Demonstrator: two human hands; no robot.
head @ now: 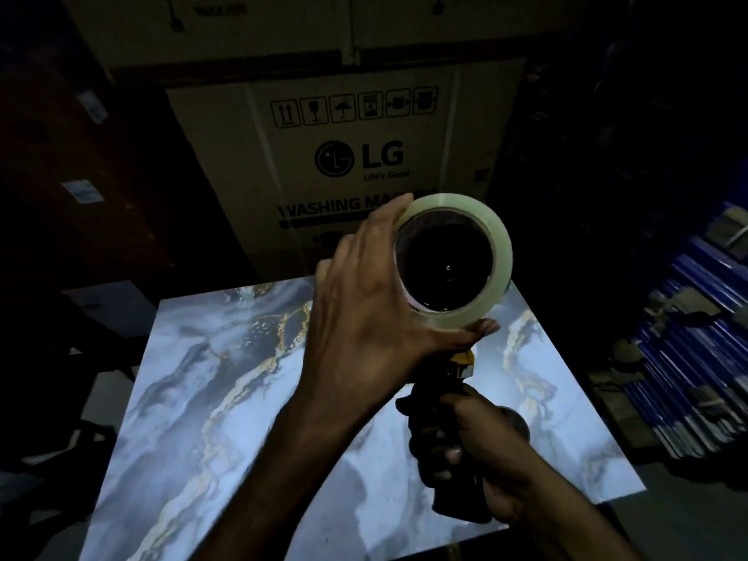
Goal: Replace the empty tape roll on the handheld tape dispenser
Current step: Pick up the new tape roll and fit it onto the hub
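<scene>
Left hand [364,301] wraps the rim of a clear, pale-green-tinted roll of packing tape [453,261] — fingers over the top edge, thumb under the bottom — held up w/ its dark core facing the camera. Right hand [465,447] is fisted round the black handle of a handheld tape dispenser [453,402]; a yellow part of it shows just below the roll. Whether the roll sits on the dispenser's hub, can't tell. Both are above a blue-grey marble-pattern tabletop w/ gold veins [243,398]. Behind it — a brown LG washing machine carton [348,155]. Scene is dim.
</scene>
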